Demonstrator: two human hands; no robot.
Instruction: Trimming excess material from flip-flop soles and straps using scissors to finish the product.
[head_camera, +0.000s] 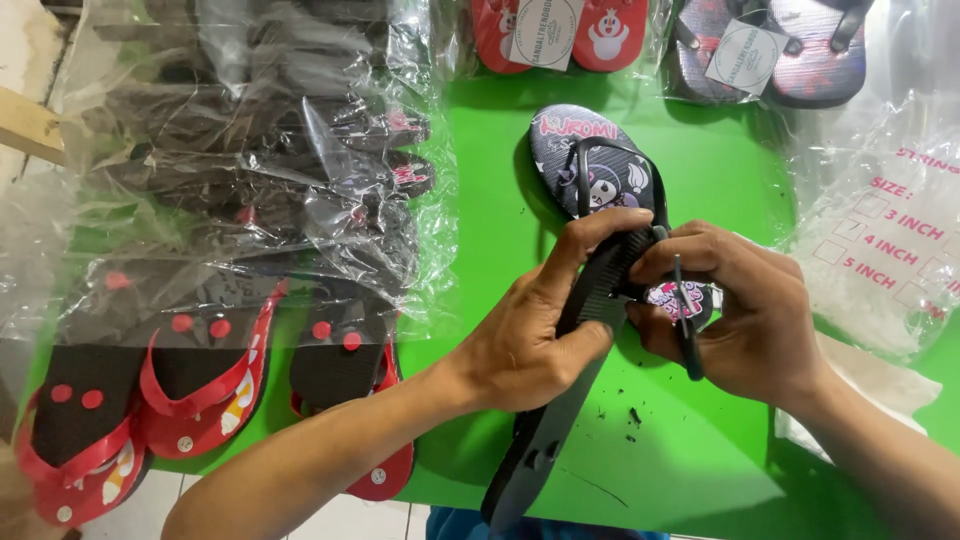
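A black flip-flop sole (560, 400) stands on edge over the green table (720, 180), its ribbed underside turned toward the person and its lower end reaching down past the near table edge. The left hand (520, 340) is wrapped firmly round the middle of this sole, thumb pressed on the ribbed face and fingers curled over its upper edge. Just beside it, touching the same upper part of the sole, the right hand (745, 310) is closed in a narrow pinch on a thin black strap (685, 330), which runs down across its fingers. Whether that strap is already seated in the sole cannot be told, since the fingers cover the joint.

Directly beyond the two hands, and partly under them, lies a printed flip-flop (600, 165) with a dark cartoon figure and pink lettering, black strap looped over its face; its near end shows pink between the right hand's fingers. A few black crumbs (632, 415) lie on the table just below the right hand.

Left of the left hand, well apart from the grip, rest black and red flip-flops (200, 390), some lying bare and the further ones stacked in clear plastic bags (260, 160). Far beyond the grip, at the top edge, are bagged red flip-flops (560, 35) and a bagged dark pair (775, 45). To the right of the right hand sits a clear plastic packet (890, 250) with red printing.
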